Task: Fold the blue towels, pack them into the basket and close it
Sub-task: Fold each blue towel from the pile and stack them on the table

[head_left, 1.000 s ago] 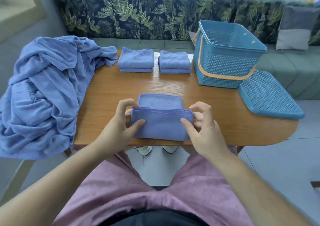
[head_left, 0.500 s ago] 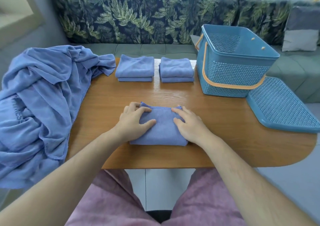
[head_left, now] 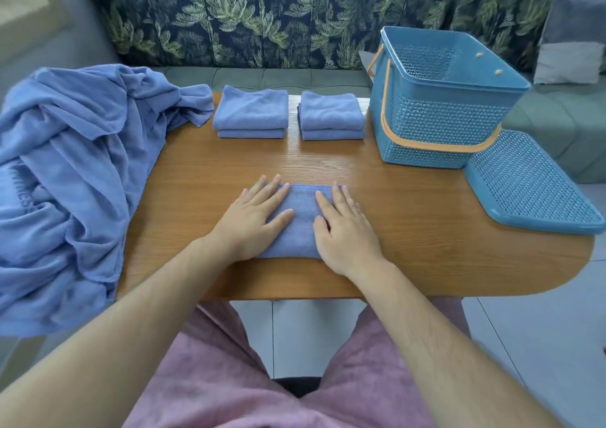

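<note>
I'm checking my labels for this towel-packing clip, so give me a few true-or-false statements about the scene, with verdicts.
1. The left hand and right hand lie flat, fingers straight, on a folded towel near the front edge of the table. True.
2. The lid is closed on the basket. False: the basket is open and the lid lies on the table to its right.
3. A left stack and a right stack of folded towels sit at the table's far edge. True.
4. The large crumpled blue cloth is heaped at the table's right end. False: it is heaped at the left end and hangs over the edge.
</note>
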Demonstrator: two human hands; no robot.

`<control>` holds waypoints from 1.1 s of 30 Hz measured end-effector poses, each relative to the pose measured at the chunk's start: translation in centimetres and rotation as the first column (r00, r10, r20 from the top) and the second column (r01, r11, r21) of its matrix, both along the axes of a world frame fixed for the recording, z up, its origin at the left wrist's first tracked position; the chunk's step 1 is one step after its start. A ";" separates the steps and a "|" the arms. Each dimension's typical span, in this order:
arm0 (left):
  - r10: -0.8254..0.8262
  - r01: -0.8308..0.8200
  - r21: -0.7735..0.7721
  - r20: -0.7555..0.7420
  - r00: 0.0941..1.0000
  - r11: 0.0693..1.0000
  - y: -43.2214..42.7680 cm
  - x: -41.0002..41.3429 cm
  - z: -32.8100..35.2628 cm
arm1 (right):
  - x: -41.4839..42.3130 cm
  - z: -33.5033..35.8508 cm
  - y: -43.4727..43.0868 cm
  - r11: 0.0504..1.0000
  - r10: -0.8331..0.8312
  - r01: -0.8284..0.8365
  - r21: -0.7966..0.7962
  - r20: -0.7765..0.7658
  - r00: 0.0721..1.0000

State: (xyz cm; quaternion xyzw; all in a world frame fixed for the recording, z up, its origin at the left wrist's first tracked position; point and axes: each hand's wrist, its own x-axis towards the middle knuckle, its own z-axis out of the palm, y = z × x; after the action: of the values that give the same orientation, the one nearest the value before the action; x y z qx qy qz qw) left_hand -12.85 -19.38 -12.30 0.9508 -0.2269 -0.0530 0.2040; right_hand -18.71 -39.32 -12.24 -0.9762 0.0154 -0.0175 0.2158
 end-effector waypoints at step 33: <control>0.334 -0.295 -0.274 0.109 0.936 0.916 5.0 26.4 7.6 | 29.0 6.2 6.1 0.868 -0.134 -0.010 0.496 0.254 0.958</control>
State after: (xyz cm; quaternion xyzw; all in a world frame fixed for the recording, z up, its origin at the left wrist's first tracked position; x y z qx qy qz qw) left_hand 13.53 -14.39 -4.66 0.9422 -0.0908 0.0833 0.3115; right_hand 10.31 -33.25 -6.01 -0.8753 0.0201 -0.1579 0.4566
